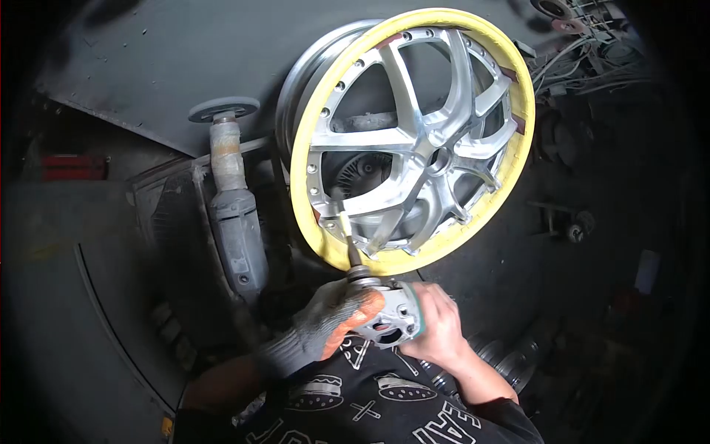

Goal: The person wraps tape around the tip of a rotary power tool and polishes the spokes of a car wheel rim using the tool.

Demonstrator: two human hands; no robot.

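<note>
My left hand [336,318], in a dark glove with orange patches, is wrapped around the front of a grey power grinder [396,314]. My bare right hand [440,325] grips the grinder's green-edged body from the right. A slim shaft [354,255] sticks out from the tool, with a pale bit [345,222] at its tip, by the lower left spoke of a car wheel rim [403,140]. Whether the bit touches the metal, I cannot tell. The rim stands tilted, with silver spokes and a yellow-covered outer lip [302,163]. Some brownish patches sit along that lip.
To the left, a second grinder [240,229] stands upright with a grey disc [223,109] on top. Cables and tools [584,59] lie at the upper right. A dark grey panel [177,59] stands behind the rim, and metal parts [510,362] lie at the lower right.
</note>
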